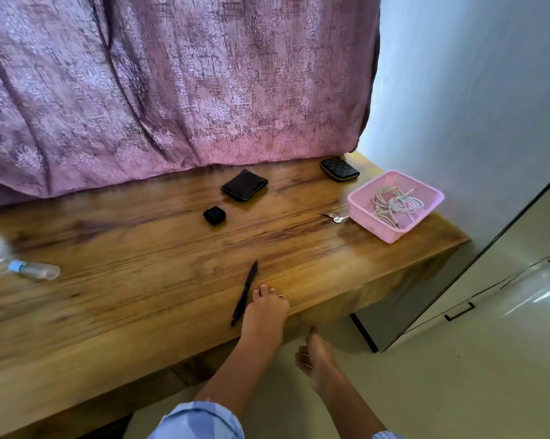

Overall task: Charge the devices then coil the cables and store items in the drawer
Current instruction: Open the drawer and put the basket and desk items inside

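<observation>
Cables, pale and loosely coiled, lie inside a pink basket at the far right corner of the wooden bench. Just beside the basket's left wall lies a small key. Farther left sit a small black ribbed box and, behind it, a black wallet; a quilted black pouch rests near the pink curtain behind the bench. A clear bottle lies on its side at the left edge. The left hand rests flat at the near edge, its fingers spread and holding nothing, just beside a black pen. The right hand hangs below the bench edge, loosely open and empty, blurred.
</observation>
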Motion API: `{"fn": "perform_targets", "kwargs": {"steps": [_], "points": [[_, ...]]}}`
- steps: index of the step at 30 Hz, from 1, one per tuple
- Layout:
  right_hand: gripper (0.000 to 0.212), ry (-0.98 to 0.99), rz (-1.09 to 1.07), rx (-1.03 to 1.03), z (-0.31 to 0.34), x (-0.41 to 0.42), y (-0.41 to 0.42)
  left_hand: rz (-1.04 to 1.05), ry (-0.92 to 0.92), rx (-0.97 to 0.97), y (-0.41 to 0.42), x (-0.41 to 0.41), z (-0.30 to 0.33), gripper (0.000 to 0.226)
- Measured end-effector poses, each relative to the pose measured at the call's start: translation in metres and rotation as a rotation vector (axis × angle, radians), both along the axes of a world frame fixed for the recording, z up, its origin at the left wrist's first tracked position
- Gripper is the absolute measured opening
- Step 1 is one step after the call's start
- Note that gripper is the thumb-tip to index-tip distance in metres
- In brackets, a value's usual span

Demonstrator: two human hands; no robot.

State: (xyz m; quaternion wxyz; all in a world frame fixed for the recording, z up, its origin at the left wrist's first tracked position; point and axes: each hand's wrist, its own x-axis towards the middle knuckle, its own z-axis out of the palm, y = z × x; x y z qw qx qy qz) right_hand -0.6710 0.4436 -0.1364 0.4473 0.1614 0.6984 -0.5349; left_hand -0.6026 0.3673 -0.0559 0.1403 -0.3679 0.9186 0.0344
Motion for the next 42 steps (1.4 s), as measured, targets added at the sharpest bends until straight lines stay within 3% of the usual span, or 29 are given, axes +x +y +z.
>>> {"fn": "perform_targets", "kwargs": {"steps": [6,11,14,21,28,36,39,40,42], "points": [[0.053,-0.095,-0.046,-0.119,-0.007,-0.013,-0.009,-0.117,-0.065,-0.083,-0.003,-0.009,-0.006,0.069],[0.066,-0.21,-0.093,-0.297,-0.011,-0.024,-0.024,-0.149,-0.092,-0.057,-0.002,-0.017,-0.004,0.061],[0.079,-0.294,-0.168,-0.306,-0.02,-0.027,-0.031,-0.111,-0.098,0.001,-0.003,-0.022,-0.003,0.061],[0.072,-0.353,-0.334,-0.439,-0.041,-0.038,-0.036,-0.077,-0.102,0.024,-0.004,-0.026,-0.003,0.062],[0.08,-0.347,-0.31,-0.49,-0.058,-0.048,-0.024,-0.051,-0.085,-0.047,-0.002,-0.025,-0.008,0.065],[0.081,-0.296,-0.216,-0.414,-0.061,-0.043,0.011,0.135,-0.112,-0.129,0.035,-0.018,-0.017,0.082],[0.061,-0.086,-0.159,-0.283,-0.054,-0.043,0.042,0.125,-0.101,-0.108,0.059,-0.014,-0.015,0.093],[0.056,0.076,-0.139,-0.209,-0.047,-0.045,0.053,0.099,-0.09,-0.105,0.07,-0.013,-0.015,0.096],[0.068,0.475,-0.019,-0.075,-0.03,-0.05,0.077,0.041,-0.046,-0.093,0.093,-0.011,-0.021,0.098]]}}
